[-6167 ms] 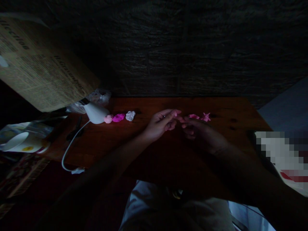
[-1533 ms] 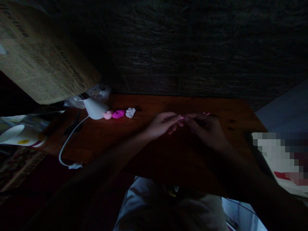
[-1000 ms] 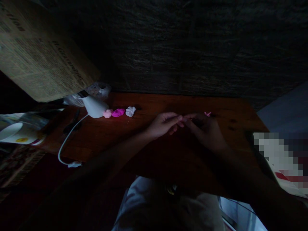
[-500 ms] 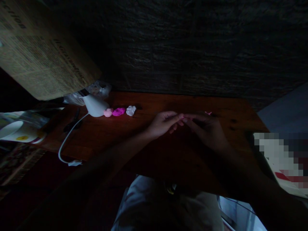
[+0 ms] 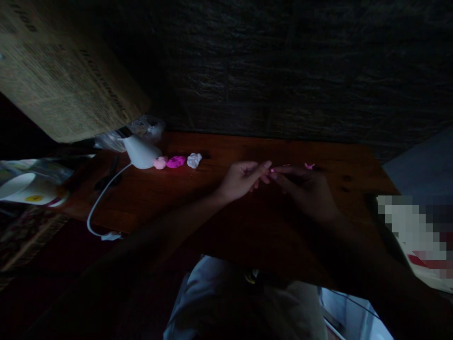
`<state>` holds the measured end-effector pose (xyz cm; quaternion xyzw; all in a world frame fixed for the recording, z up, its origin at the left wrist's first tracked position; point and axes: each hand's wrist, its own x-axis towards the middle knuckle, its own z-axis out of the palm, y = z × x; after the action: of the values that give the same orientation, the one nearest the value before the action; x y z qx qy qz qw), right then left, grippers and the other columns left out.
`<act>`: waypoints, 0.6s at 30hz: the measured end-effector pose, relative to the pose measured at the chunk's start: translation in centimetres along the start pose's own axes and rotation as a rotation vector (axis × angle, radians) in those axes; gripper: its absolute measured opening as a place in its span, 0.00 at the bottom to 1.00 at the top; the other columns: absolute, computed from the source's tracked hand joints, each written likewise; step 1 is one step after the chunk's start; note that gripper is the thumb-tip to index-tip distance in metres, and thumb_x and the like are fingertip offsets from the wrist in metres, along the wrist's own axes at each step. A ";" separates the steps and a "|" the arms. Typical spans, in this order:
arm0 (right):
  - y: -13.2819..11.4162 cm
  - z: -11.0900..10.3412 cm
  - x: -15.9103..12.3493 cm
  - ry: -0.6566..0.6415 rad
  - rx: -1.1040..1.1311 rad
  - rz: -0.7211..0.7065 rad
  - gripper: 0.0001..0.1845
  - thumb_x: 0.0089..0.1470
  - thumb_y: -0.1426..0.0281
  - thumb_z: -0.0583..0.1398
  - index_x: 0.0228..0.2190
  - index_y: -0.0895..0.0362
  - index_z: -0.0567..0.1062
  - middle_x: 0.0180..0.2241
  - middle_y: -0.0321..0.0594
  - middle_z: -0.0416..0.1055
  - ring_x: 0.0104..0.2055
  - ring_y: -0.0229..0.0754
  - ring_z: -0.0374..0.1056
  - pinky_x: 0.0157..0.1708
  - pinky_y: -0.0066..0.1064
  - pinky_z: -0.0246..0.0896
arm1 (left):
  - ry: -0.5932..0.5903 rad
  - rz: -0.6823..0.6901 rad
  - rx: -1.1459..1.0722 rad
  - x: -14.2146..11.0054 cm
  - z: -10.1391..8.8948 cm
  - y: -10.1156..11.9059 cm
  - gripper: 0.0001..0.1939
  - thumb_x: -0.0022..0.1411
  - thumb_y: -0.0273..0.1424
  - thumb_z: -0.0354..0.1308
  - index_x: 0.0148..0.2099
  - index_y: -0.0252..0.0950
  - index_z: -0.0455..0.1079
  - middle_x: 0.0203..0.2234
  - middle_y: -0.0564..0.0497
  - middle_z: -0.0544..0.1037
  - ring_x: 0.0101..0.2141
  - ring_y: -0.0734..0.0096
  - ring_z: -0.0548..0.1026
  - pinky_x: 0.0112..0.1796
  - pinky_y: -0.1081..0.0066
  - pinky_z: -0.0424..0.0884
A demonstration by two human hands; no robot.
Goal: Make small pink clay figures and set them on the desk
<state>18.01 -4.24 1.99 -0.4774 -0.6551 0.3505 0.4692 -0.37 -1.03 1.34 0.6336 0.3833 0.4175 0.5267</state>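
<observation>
Over the middle of the wooden table my two hands meet at their fingertips. Between them is a small bit of pink modelling clay. My left hand is closed, thumb against the fingers, at the clay's left side. My right hand pinches it from the right with thumb and forefinger. Beyond the right hand lie a small branched pink clay piece and a thin pink strip. To the left sit a light pink lump, a magenta lump and a white lump of clay in a row.
A lamp with a white base and a newsprint-patterned shade stands at the left, its white cable hanging over the edge. Scissors and a paper cup are nearby. A dark textured wall rises behind.
My fingertips have parted slightly, and the pink clay between them shows more. The thin pink strip and more of the branched piece have come into sight beyond my right hand.
</observation>
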 end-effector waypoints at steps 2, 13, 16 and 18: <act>0.1 -0.1 0.1 0.041 0.050 0.063 0.19 0.51 0.52 0.70 0.38 0.53 0.85 0.33 0.41 0.82 0.26 0.39 0.70 0.26 0.32 0.66 | 0.032 0.028 -0.008 0.1 0.0 -0.1 0.28 0.64 0.54 0.58 0.35 0.32 0.76 0.25 0.50 0.79 0.18 0.83 0.66 0.19 0.78 0.61; -0.6 -0.2 0.1 -0.101 0.161 0.156 0.22 0.46 0.50 0.72 0.35 0.54 0.85 0.30 0.40 0.79 0.27 0.37 0.68 0.26 0.29 0.64 | 0.141 0.096 -0.037 0.4 -0.2 -0.1 0.28 0.63 0.56 0.58 0.32 0.33 0.75 0.21 0.52 0.76 0.17 0.84 0.67 0.18 0.78 0.60; -0.7 -0.2 0.1 -0.123 0.147 0.146 0.23 0.45 0.49 0.72 0.33 0.55 0.85 0.29 0.39 0.79 0.26 0.36 0.67 0.26 0.29 0.65 | 0.155 0.084 -0.036 0.4 -0.3 -0.2 0.29 0.62 0.57 0.58 0.32 0.33 0.75 0.21 0.52 0.76 0.17 0.84 0.68 0.19 0.79 0.62; -0.8 -0.2 0.1 -0.143 0.148 0.139 0.24 0.43 0.48 0.73 0.32 0.55 0.84 0.29 0.39 0.79 0.25 0.37 0.68 0.26 0.29 0.66 | 0.161 0.091 -0.037 0.4 -0.3 -0.3 0.29 0.62 0.57 0.58 0.32 0.33 0.74 0.21 0.52 0.76 0.17 0.84 0.68 0.19 0.79 0.62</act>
<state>17.94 -4.37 2.81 -0.4597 -0.6245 0.4627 0.4298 -0.52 -0.47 1.16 0.6050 0.3873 0.4976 0.4863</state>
